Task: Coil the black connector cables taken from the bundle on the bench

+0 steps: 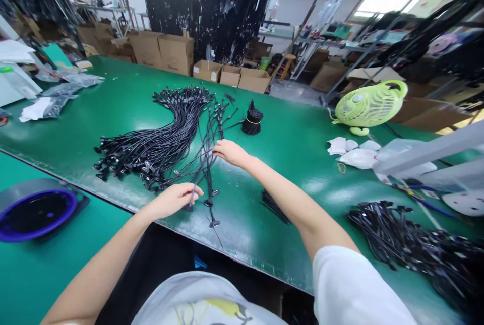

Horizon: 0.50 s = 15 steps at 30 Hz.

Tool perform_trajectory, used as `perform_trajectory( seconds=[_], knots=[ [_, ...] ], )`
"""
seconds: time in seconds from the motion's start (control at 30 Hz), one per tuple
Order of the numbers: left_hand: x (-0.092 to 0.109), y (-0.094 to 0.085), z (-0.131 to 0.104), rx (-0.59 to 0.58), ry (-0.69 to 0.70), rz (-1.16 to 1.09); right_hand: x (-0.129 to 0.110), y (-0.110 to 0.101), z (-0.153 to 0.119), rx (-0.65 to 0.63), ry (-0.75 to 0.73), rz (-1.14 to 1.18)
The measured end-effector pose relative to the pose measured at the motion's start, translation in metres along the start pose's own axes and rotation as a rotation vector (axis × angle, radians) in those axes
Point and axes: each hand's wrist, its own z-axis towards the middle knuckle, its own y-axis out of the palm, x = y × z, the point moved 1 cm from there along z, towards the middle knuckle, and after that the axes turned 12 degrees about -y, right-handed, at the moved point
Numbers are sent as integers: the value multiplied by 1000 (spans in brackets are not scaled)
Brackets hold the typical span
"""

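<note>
The left hand (174, 200), at eleven o'clock, pinched a cable (194, 188) near its end; the right hand (232, 153), at twelve, gripped a bunch (207, 164), probably steadying it.

My head view is bright, with daylight glaring from a window (404, 0) at upper right and ceiling tubes beside it. Pale reflections sheen the green tabletop (302, 164). I see wide-angle stretching at the edges, and slight smearing, perhaps motion blur, softens the background and right side.
</note>
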Motion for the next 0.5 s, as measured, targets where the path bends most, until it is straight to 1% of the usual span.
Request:
perform_trajectory(
  seconds=[0.03, 0.1, 0.13, 0.17, 0.2, 0.23, 0.3, 0.37, 0.43, 0.5],
  knots=[
    [-6, 0, 1, 63, 8, 98, 0, 9, -10, -38, -17, 20],
    [-16, -2, 6, 270, 12, 290, 0, 27, -29, -85, -29, 50],
    [-20, -3, 10, 368, 5, 362, -1, 34, -37, -93, -23, 57],
    [-24, -3, 16, 440, -4, 411, -1, 38, -43, -90, -12, 60],
    [-26, -3, 23, 475, -6, 439, -1, 40, -47, -76, 3, 60],
    [-27, -2, 30, 480, 2, 452, -1, 38, -49, -50, 22, 55],
    [-25, 1, 42, 448, 29, 440, 0, 25, -48, 43, 75, 32],
    [-18, 3, 49, 423, 56, 409, 0, 1, -44, 181, 144, -6],
    [-7, 1, 47, 416, 74, 369, 1, -30, -39, 328, 208, -47],
    [8, -7, 35, 426, 99, 277, 4, -62, -34, 487, 226, -110]
  ],
)
